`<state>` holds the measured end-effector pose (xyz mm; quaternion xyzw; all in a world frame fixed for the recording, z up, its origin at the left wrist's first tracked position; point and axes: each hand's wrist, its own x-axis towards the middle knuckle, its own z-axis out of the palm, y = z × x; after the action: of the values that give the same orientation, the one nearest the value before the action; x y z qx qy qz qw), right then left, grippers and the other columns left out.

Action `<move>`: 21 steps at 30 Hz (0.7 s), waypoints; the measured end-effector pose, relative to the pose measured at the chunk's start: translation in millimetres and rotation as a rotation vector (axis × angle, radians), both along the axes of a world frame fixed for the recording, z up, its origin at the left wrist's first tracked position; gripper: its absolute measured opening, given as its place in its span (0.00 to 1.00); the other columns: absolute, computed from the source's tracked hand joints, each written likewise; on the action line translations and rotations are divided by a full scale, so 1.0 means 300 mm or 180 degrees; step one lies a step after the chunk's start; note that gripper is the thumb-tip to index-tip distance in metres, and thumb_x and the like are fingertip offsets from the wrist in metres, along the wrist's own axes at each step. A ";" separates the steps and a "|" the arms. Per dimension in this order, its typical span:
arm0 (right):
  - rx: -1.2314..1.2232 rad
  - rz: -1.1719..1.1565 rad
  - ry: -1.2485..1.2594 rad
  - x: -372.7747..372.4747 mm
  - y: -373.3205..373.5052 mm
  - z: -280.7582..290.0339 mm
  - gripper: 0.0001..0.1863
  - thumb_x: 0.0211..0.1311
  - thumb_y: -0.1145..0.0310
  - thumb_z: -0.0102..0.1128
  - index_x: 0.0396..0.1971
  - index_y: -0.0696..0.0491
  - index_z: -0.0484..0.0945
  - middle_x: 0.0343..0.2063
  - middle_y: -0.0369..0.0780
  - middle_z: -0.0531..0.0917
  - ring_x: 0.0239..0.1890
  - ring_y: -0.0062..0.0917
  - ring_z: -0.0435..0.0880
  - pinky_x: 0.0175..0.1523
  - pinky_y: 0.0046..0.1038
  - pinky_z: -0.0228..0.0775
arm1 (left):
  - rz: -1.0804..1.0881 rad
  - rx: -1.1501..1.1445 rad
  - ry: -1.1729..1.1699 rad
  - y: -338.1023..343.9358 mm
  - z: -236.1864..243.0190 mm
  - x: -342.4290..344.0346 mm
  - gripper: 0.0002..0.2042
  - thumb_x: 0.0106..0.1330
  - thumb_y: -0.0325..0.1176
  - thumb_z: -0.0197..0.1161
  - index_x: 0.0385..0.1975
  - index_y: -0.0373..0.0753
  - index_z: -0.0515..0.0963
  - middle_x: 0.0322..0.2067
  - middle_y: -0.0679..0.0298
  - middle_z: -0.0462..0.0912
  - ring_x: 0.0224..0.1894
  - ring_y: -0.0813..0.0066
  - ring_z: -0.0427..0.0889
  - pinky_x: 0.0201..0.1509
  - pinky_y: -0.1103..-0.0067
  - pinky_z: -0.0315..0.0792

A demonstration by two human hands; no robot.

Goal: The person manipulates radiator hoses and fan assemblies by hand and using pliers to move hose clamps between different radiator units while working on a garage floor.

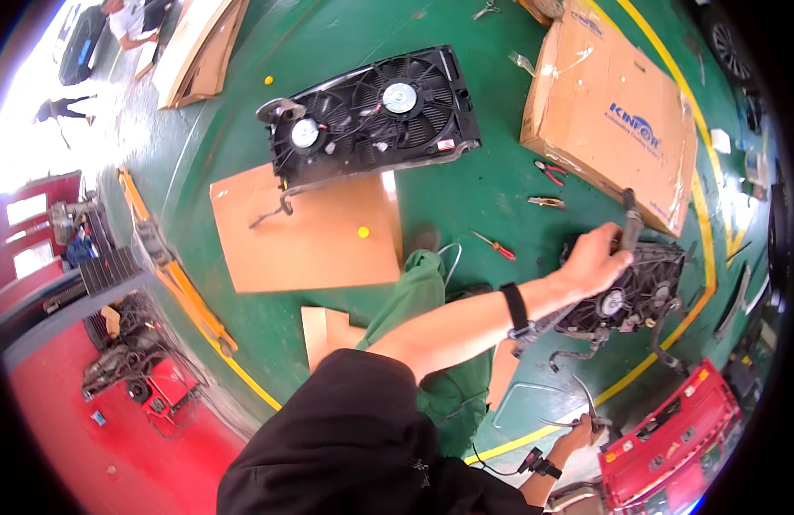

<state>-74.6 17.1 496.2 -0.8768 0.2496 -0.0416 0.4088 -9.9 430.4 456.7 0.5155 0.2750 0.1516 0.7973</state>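
Note:
My left hand (596, 262) reaches across to a dark hose (631, 210) and grips it above a dusty radiator fan assembly (663, 279) on the green floor. My right hand (575, 442), low at the right, is closed on a metal pliers-like tool (585, 396) with long, spread arms. Red-handled pliers (551, 172), a utility knife (547, 202) and a red screwdriver (493, 245) lie left of the dusty assembly. Farther forward, a second radiator with two fans (371, 116) lies by a flat cardboard sheet (302, 249).
A large carton (611, 103) lies at the right, with cardboard (199, 51) at the back left. A yellow jack (191, 300), red equipment (165, 390) and a red vehicle part (654, 455) stand around me. Two people (131, 21) are in the far background.

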 end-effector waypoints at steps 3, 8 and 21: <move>0.0201 0.0448 0.0122 0.047 0.046 0.144 0.27 0.45 0.83 0.60 0.52 0.61 0.74 0.39 0.39 0.80 0.35 0.24 0.77 0.35 0.26 0.70 | -0.0065 -0.0044 0.0147 0.156 0.174 -0.183 0.13 0.67 0.29 0.65 0.46 0.29 0.75 0.32 0.59 0.84 0.30 0.79 0.80 0.31 0.76 0.75; 0.0579 0.0857 -0.0034 0.125 0.143 0.234 0.23 0.47 0.82 0.61 0.48 0.59 0.74 0.37 0.37 0.79 0.32 0.24 0.77 0.31 0.25 0.69 | 0.0065 0.0106 0.0590 0.337 0.385 -0.497 0.16 0.69 0.30 0.64 0.52 0.29 0.75 0.33 0.63 0.84 0.27 0.83 0.77 0.26 0.80 0.71; 0.1188 0.1404 0.0388 0.271 0.392 0.432 0.25 0.46 0.83 0.59 0.49 0.56 0.73 0.28 0.39 0.79 0.20 0.26 0.77 0.25 0.27 0.71 | 0.1317 0.0187 0.1338 0.378 0.750 -1.606 0.19 0.74 0.30 0.58 0.62 0.31 0.71 0.45 0.61 0.83 0.45 0.72 0.83 0.53 0.72 0.78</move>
<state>6.6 134.7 625.9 -0.8205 0.0804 0.1476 0.5464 -491.7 543.7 681.8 0.4914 0.5288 0.2087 0.6598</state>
